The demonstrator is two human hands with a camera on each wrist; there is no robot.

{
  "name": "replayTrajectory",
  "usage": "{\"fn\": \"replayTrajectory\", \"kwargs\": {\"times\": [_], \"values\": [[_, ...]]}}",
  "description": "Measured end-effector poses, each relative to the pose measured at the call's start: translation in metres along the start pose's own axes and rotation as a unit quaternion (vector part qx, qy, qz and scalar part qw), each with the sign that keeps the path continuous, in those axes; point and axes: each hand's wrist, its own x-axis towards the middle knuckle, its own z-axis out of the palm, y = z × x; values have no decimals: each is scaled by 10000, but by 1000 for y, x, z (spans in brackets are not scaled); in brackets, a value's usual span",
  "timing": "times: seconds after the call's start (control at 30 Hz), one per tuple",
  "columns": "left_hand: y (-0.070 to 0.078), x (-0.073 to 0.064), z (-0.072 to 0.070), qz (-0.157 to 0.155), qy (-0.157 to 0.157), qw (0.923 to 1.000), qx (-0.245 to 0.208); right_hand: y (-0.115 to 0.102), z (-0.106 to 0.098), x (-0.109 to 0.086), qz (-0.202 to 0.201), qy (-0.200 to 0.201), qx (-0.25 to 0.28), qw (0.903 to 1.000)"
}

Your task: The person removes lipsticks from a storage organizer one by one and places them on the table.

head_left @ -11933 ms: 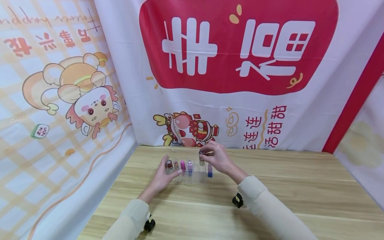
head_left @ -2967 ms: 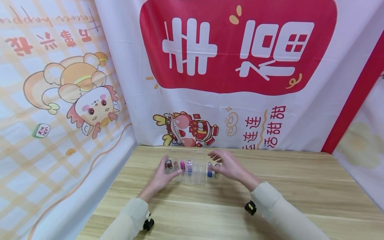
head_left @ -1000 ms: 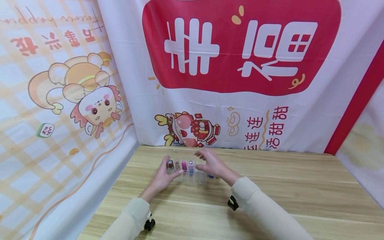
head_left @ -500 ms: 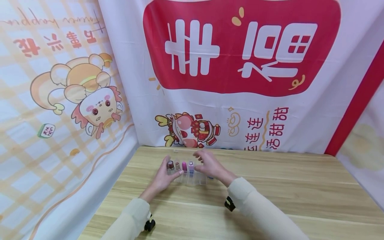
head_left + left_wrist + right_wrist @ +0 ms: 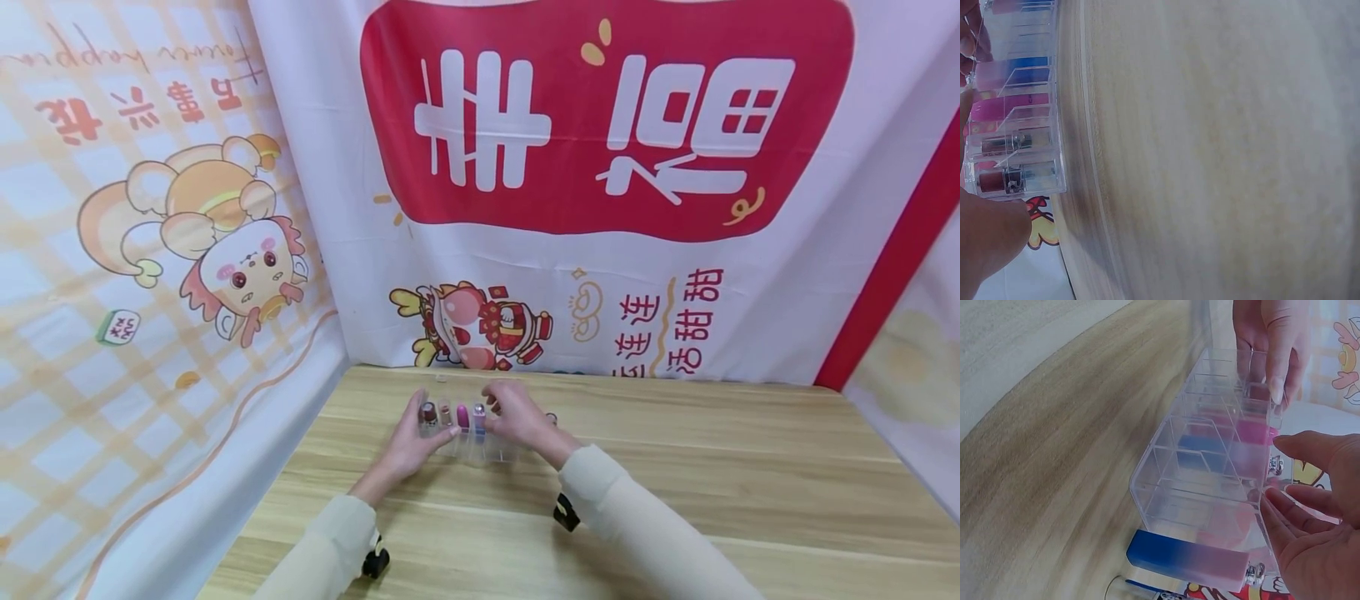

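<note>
My left hand point(image 5: 408, 442) grips the left end of a clear lipstick organizer point(image 5: 472, 458), thumb along its front. Upright in its slots stand a dark red-capped lipstick point(image 5: 428, 412), a small clear-cased lipstick point(image 5: 446, 414), a magenta lipstick point(image 5: 462, 417) and a pink-to-blue lipstick point(image 5: 1247, 459) with a silver knob. Around that knob, thumb and fingers of my right hand point(image 5: 517, 417) are spread, with a gap between them in the right wrist view. Slots at the right end hold nothing.
Right of the organizer, a second pink-to-blue lipstick point(image 5: 1185, 559) stands on the wooden table point(image 5: 465, 533). Beside it is a clear-based tube point(image 5: 1138, 590), partly cut off. A printed cloth point(image 5: 585, 300) hangs behind the table.
Earlier my right hand held a dark-topped tube over the organizer; that tube then stood at the right. Since then the right hand has moved left to the pink-to-blue lipstick. My left hand stays.
</note>
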Motion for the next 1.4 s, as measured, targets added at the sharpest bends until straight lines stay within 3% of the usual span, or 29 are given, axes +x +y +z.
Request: {"fn": "replayTrajectory", "kwargs": {"times": [0.27,1.03,1.4], "values": [[-1,0,0,48,-12,10000,-30,1,7,3,-22,89,-105,9999],[0,1,0,-7,23,10000,-4,-6,12,8,674,-7,-48,9977],[-2,1,0,53,29,10000,-11,-3,18,9,664,178,-82,9976]]}}
